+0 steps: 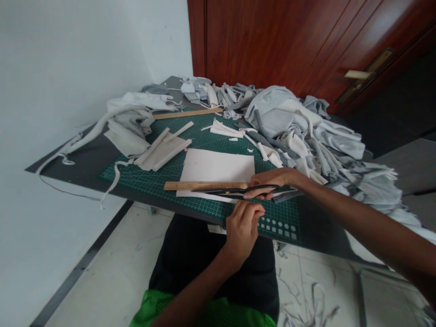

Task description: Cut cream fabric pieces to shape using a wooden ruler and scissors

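Hands at the near edge of the bench. Left hand [243, 229]: fingers curled narrow, just below the shears; whether it pinches anything cannot be told. Right hand [275, 180]: closed on the black handles of the shears [235, 191], reaching in from the right, with the blades pointing left.

Left to right: a long pale strip [88, 134] drapes along the left edge of the bench and trails over its near-left corner. Behind it, toward the far-left corner, lies a pale cloth pile [131, 120]. Folded strips [160, 152] rest on the left part of the green mat [204, 136], and a far ruler [187, 113] lies along the mat's far edge. At centre, a white sheet [216, 168] lies flat, a near ruler [204, 185] across its near part and running past its left side, apparently as a straight edge. The shears lie alongside this ruler, probably guided by it. White offcuts [223, 129] lie beyond the sheet. A grey cloth heap [327, 136] fills the right side, apparently pushed there to leave the mat open for work.
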Motion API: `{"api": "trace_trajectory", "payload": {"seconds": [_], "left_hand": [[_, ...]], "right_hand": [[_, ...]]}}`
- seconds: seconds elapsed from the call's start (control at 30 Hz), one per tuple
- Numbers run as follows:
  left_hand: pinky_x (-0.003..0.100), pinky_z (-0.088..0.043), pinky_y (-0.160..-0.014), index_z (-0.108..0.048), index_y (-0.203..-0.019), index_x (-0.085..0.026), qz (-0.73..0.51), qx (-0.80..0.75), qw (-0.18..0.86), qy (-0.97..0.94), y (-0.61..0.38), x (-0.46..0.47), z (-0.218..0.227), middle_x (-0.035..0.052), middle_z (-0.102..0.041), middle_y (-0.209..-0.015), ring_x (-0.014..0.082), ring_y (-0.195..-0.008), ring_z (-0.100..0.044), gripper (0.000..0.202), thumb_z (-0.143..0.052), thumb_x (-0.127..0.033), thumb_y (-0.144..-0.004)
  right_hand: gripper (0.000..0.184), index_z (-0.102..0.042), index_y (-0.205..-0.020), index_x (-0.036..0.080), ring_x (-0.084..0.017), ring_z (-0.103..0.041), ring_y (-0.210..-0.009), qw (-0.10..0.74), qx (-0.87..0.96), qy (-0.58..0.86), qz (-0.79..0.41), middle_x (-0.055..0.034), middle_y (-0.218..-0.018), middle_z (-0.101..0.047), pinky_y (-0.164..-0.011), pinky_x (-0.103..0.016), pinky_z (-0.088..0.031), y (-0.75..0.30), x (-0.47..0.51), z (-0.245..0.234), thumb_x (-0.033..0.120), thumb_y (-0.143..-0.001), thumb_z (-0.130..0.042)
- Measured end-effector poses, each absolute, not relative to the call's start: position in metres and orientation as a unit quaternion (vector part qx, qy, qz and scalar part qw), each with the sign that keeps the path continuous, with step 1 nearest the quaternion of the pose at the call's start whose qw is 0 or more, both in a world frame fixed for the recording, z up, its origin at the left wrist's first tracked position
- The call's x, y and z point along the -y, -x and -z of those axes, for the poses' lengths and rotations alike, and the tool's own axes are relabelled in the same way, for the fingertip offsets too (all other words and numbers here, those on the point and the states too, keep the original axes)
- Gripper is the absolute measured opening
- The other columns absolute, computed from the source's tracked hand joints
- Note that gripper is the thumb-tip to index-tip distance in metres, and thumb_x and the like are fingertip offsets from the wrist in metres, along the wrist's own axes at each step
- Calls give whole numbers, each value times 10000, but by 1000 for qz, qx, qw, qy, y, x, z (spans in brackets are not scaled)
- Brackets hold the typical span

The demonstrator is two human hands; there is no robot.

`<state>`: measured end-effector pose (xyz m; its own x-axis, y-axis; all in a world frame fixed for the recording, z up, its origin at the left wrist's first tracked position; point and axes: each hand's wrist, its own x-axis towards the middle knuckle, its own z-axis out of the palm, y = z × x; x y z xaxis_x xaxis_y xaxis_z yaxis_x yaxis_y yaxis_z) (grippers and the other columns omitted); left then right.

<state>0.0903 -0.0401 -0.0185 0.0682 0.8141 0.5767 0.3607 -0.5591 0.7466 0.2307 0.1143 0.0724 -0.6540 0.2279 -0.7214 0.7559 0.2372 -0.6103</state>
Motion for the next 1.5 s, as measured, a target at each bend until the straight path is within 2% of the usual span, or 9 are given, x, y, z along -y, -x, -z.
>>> {"api": "trace_trajectory", "payload": {"seconds": [0.2,0.53,1.0,1.5], "left_hand": [[272,-531,-869,-628,-914,-214,-549,-406,212,-699,-91,40,21,22,-708,-906,161,-935,-665,185,-505,-133,-1027],[279,-543,-865,-636,-919,-213,-544,-415,217,-696,-90,40,20,27,-702,-884,167,-920,-668,197,-491,-148,-1034],[268,-542,-868,-633,-914,-217,-540,-421,216,-696,-91,41,20,25,-701,-888,168,-934,-681,205,-484,-171,-1046],[269,-523,-842,-631,-930,-214,-547,-415,221,-692,-92,41,22,24,-700,-893,165,-923,-667,198,-480,-173,-1050]], "right_hand": [[760,-602,-675,146,-89,-402,-490,291,-749,-331,496,53,-482,-445,-519,-247,-327,-216,-114,-80,888,-801,-500],[645,-647,-715,133,-95,-368,-495,276,-766,-328,479,54,-477,-423,-526,-263,-315,-206,-114,-81,751,-875,-553],[646,-628,-644,138,-89,-374,-468,262,-757,-336,495,53,-446,-426,-507,-259,-316,-204,-114,-77,755,-832,-599],[479,-653,-654,146,-81,-330,-447,265,-746,-345,505,71,-429,-416,-477,-250,-294,-205,-119,-68,611,-764,-685]]}}
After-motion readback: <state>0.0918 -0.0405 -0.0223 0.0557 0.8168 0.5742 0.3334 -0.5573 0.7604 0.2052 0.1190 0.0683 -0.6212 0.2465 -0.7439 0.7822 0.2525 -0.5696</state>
